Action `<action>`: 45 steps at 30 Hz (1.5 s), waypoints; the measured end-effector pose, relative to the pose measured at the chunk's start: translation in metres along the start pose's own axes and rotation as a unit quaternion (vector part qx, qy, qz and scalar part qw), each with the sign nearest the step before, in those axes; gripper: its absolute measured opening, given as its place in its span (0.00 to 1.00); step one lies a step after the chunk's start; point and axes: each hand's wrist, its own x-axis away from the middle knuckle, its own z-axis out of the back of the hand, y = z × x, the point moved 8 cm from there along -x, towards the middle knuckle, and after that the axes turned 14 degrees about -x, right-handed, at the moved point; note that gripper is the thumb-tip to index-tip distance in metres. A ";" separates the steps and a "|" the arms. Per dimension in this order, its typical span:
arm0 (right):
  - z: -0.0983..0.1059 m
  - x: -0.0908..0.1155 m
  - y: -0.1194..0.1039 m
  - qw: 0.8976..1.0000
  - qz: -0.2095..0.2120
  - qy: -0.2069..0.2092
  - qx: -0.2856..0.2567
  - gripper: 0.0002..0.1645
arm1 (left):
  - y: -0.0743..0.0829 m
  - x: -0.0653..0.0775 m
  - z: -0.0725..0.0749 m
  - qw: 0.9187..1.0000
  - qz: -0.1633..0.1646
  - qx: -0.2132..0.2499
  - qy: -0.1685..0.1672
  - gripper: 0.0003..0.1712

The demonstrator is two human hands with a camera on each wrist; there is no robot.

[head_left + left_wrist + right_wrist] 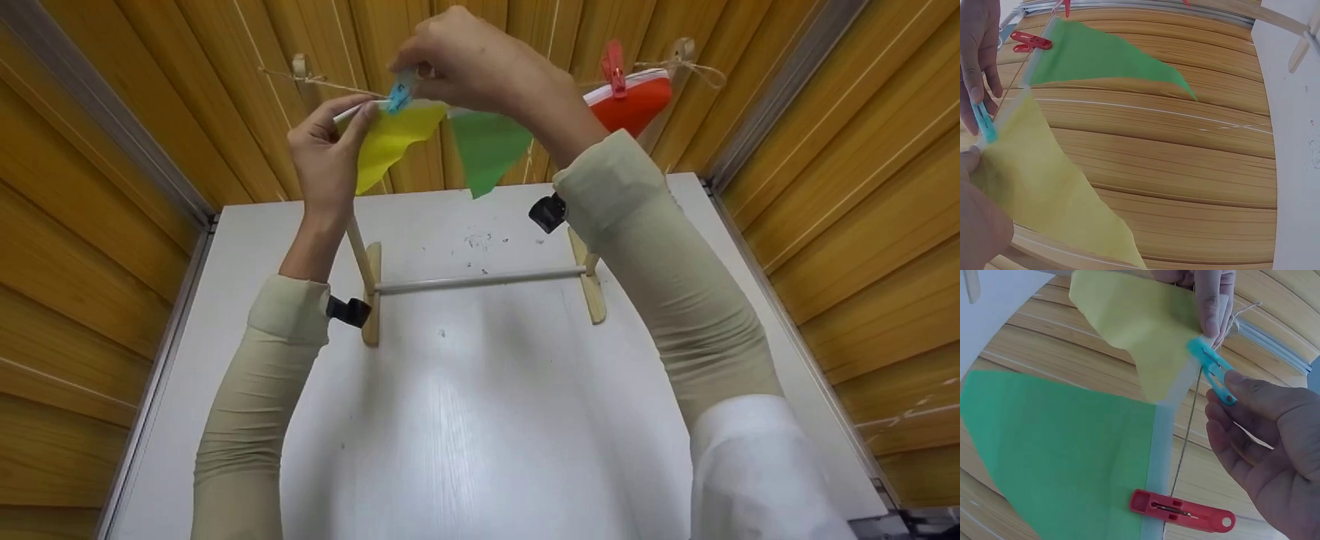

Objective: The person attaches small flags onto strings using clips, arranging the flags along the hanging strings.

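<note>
My left hand (328,150) pinches the white top band of a yellow pennant (394,142) between thumb and fingers. Beside it, my right hand (480,64) holds a light-blue clothespin (1213,371) by its handle end. The clothespin's tip meets the yellow pennant's white band near the string (1188,427); whether it has clamped both, I cannot tell. Joined to the yellow pennant along the band is a green pennant (1067,450), held by a red clothespin (1179,511). Farther right, another red clothespin (615,71) grips folded red pennant cloth (637,105).
The string is tied at the tops of two wooden posts, with knots (300,67) showing at the left. The wooden stand's feet (371,322) and crossbar (480,280) rest on a white table (450,420). Wood-plank panels (75,262) surround it.
</note>
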 end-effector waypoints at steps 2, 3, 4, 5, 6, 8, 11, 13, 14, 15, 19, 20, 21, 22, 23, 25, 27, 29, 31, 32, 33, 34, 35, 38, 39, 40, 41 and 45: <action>0.000 0.000 0.001 0.999 -0.021 0.023 -0.020 0.23 | 0.002 0.000 -0.001 1.000 0.004 0.009 -0.002 0.10; 0.000 -0.001 0.002 0.998 -0.033 0.039 -0.039 0.23 | 0.003 0.001 -0.002 1.000 0.004 0.015 -0.004 0.10; 0.001 -0.001 0.003 0.995 -0.045 0.057 -0.065 0.24 | 0.004 0.001 -0.002 1.000 0.004 0.020 -0.005 0.10; 0.000 0.000 0.006 0.991 -0.058 0.075 -0.094 0.24 | 0.005 0.001 -0.002 1.000 0.004 0.025 -0.006 0.10; 0.000 0.000 0.008 0.985 -0.069 0.093 -0.126 0.25 | 0.007 0.001 -0.003 1.000 0.002 0.029 -0.006 0.10; -0.001 0.001 0.014 0.969 -0.092 0.123 -0.194 0.25 | 0.009 0.001 -0.003 0.999 0.000 0.035 -0.005 0.10; -0.003 0.001 0.021 0.943 -0.117 0.152 -0.271 0.24 | 0.010 0.000 -0.002 0.999 0.003 0.038 0.001 0.10; -0.006 0.001 0.024 0.930 -0.126 0.160 -0.307 0.23 | 0.009 0.000 -0.001 0.999 0.005 0.038 0.006 0.09; -0.007 0.001 0.025 0.926 -0.127 0.162 -0.318 0.22 | 0.009 0.001 0.000 0.999 0.006 0.038 0.007 0.09; -0.008 0.001 0.026 0.924 -0.125 0.164 -0.323 0.20 | 0.010 0.001 0.000 0.999 0.004 0.036 0.007 0.09; -0.011 0.002 0.026 0.920 -0.115 0.173 -0.332 0.16 | 0.011 0.004 -0.001 0.999 0.005 0.045 -0.003 0.09; -0.011 0.002 0.027 0.920 -0.114 0.177 -0.332 0.15 | 0.011 0.005 -0.002 0.999 0.005 0.046 -0.005 0.09; -0.011 0.002 0.027 0.918 -0.113 0.179 -0.335 0.15 | 0.011 0.005 -0.002 0.999 0.005 0.047 -0.005 0.09; -0.011 0.003 0.027 0.917 -0.113 0.180 -0.337 0.14 | 0.010 0.005 -0.001 0.999 0.010 0.051 -0.005 0.09; -0.011 0.003 0.026 0.918 -0.113 0.180 -0.336 0.14 | 0.009 0.005 -0.001 0.999 0.011 0.051 -0.003 0.09; -0.011 0.002 0.026 0.919 -0.114 0.175 -0.333 0.15 | 0.007 0.004 0.000 0.999 0.011 0.051 -0.002 0.09; -0.011 0.002 0.024 0.922 -0.115 0.168 -0.329 0.16 | 0.005 0.003 0.001 0.999 0.005 0.048 0.001 0.09; -0.010 0.001 0.020 0.929 -0.103 0.165 -0.314 0.16 | 0.004 0.003 0.003 0.999 -0.002 0.045 0.004 0.10; -0.009 0.000 0.017 0.930 -0.094 0.167 -0.313 0.16 | 0.003 0.003 0.005 0.999 -0.003 0.047 0.007 0.09; -0.008 0.000 0.015 0.932 -0.087 0.169 -0.308 0.15 | 0.003 0.003 0.006 0.999 -0.004 0.047 0.008 0.10; -0.008 -0.001 0.014 0.934 -0.079 0.173 -0.303 0.15 | 0.003 0.003 0.007 0.999 -0.008 0.044 0.010 0.10; -0.007 -0.001 0.012 0.935 -0.071 0.176 -0.299 0.14 | 0.003 0.002 0.008 0.999 -0.007 0.044 0.011 0.10; -0.007 -0.002 0.012 0.935 -0.069 0.178 -0.298 0.14 | 0.002 0.002 0.009 0.999 0.000 0.051 0.011 0.10; -0.007 -0.003 0.010 0.938 -0.061 0.183 -0.289 0.13 | 0.003 0.002 0.010 0.998 0.009 0.057 0.013 0.10; -0.007 -0.004 0.009 0.938 -0.059 0.183 -0.288 0.12 | 0.003 0.002 0.010 0.998 0.012 0.060 0.014 0.09; -0.007 -0.004 0.009 0.938 -0.059 0.183 -0.288 0.12 | 0.003 0.002 0.011 0.997 0.019 0.066 0.015 0.09; -0.007 -0.005 0.009 0.938 -0.058 0.184 -0.288 0.12 | 0.003 0.002 0.011 0.997 0.026 0.074 0.015 0.09; -0.007 -0.005 0.007 0.937 -0.050 0.183 -0.292 0.12 | 0.005 0.002 0.012 0.997 0.021 0.070 0.019 0.08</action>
